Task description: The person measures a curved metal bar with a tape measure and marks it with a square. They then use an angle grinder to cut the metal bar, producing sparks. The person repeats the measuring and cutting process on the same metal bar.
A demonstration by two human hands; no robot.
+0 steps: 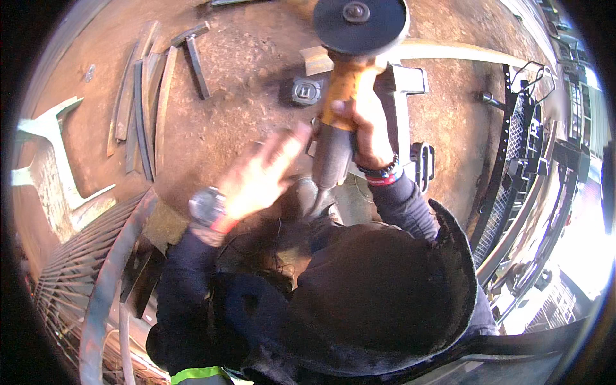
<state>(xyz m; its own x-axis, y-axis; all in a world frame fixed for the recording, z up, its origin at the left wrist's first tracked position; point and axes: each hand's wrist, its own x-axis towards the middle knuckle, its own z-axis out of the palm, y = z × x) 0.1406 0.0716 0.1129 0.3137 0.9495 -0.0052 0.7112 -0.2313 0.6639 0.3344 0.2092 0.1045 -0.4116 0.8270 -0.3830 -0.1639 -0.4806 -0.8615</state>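
Grinder is up over the dirt floor, right hand wrapped round its yellow body, left hand open and seemingly empty beside it; probably hefty and rigid, so I'd grip the dark handle, not that brittle-looking disc.

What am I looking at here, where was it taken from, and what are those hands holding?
There is no robot here: these are a person's own bare hands. A wide-view camera worn on the head looks down, so straight edges bend. The right hand grips an orange and grey grinder, a power tool with a round black disc. The left hand is open and blurred beside it. On the brown ground lie long strips and what looks like a tape measure.
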